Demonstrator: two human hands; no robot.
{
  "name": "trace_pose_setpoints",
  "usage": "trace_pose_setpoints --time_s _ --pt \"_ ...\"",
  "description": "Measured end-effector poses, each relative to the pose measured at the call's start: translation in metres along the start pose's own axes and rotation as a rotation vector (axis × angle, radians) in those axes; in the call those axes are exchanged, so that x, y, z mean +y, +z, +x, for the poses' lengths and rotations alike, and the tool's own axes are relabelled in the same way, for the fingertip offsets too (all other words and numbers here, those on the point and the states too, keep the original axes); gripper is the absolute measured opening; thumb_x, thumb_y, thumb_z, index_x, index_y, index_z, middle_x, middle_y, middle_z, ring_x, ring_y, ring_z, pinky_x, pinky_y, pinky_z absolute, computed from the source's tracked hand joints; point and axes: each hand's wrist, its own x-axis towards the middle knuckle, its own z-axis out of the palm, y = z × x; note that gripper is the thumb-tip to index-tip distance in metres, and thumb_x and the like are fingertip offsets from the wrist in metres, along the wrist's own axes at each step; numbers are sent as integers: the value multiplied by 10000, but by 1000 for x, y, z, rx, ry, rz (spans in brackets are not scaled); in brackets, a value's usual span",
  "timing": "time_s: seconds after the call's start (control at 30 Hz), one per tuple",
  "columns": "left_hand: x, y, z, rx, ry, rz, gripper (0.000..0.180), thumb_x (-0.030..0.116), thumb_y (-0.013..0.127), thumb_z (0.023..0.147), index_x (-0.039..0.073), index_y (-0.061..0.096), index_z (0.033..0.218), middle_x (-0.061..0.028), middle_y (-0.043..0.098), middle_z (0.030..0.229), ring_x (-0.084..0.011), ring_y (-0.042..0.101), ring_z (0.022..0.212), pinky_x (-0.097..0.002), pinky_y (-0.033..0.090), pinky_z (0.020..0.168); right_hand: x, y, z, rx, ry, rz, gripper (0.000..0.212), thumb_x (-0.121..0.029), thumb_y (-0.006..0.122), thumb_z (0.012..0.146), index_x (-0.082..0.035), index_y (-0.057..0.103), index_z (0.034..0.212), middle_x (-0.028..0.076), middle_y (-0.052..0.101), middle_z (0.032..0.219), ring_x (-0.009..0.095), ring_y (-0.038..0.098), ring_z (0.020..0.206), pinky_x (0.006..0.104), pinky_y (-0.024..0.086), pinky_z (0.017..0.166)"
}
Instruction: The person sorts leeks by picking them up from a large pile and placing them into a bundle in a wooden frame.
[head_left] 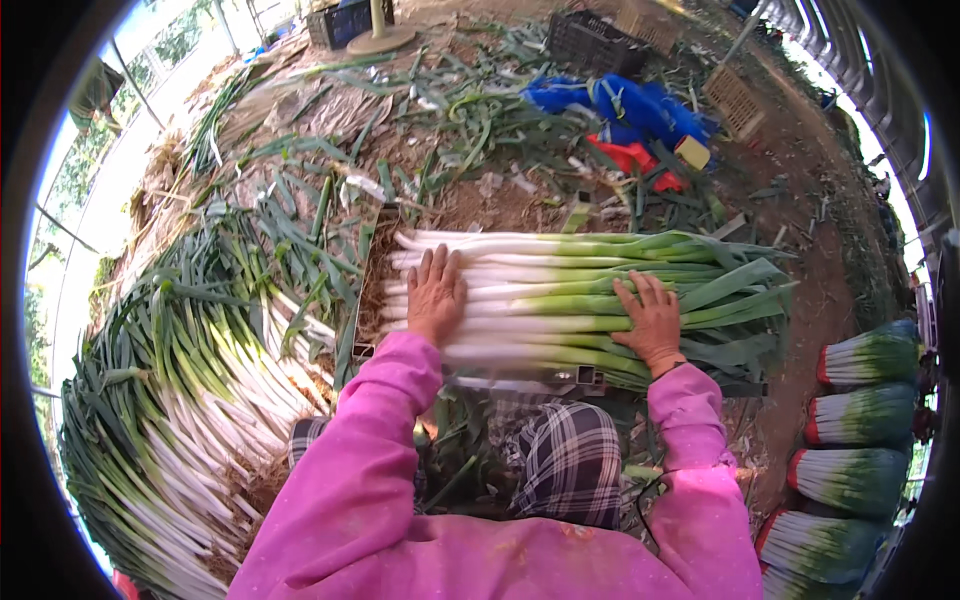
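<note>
Side by side across a low metal stand (590, 376) in front of me lies a layer of long green onions (540, 292), white stems to the left and green leaves to the right. Their roots are at the left end, by an upright edge of the stand. My left hand (436, 297) rests flat on the white stems near that end, fingers pointing away from me. Over the green part, my right hand (652, 322) lies with its fingers spread on the leaves. Both hands press from above and are wrapped around nothing.
A big heap of loose green onions (200, 410) is at my left. On the right, several wrapped bundles (855, 415) stand in a row. Beyond the stand are leaf scraps, blue netting (640, 110), a red cloth (630, 158), a black crate (595, 42) and a tan crate (735, 102).
</note>
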Motion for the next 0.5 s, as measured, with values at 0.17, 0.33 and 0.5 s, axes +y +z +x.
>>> trace_pose_setpoints --time_s 0.17,0.33,0.5 --pt "-17 -12 -8 -7 -23 -179 563 417 514 884 152 435 1375 -105 426 1405 -306 359 1317 -509 243 1071 -18 -10 -15 -19 34 -12 989 -366 847 480 -261 433 1373 45 417 1375 253 366 1282 439 328 975" --pt "8 -43 38 -266 -77 -93 484 365 562 876 154 497 1307 -112 507 1309 -312 453 1223 -481 313 1025 -7 -13 -15 -52 62 -21 1013 -379 852 472 -257 421 1380 47 415 1382 255 365 1285 444 328 973" --pt "-10 -20 61 -146 270 -40 344 268 576 888 135 555 1204 -94 607 1194 -279 549 1137 -517 350 1018 -14 -13 -10 -66 21 -1 1036 -416 842 454 -221 425 1382 66 417 1381 270 386 1272 445 333 970"
